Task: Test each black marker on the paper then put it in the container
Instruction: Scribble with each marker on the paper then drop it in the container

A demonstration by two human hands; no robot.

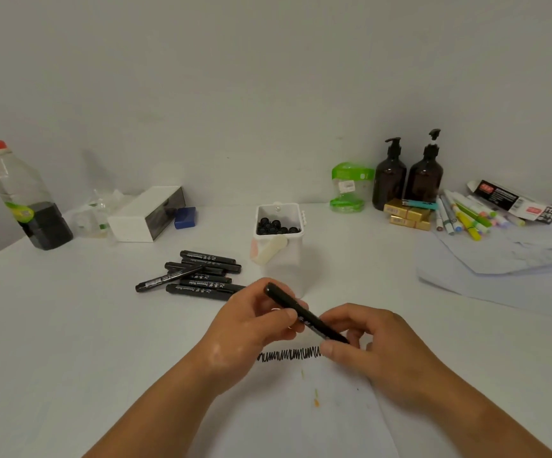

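Table [69, 325] — marker pile [202, 276] beside container [288, 262], 2 bottles [388, 183] beyond.

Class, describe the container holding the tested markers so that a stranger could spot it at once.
Start at the middle of the white table. The container stands there, right of the loose pile of black markers. It alone is an open white tub, with black marker ends showing inside and a cream handle on its front.

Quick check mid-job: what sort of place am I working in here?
Probably a home or office craft desk against a bare wall: it holds a pile of black markers, a white container with more inside, loose coloured markers and two brown pump bottles.
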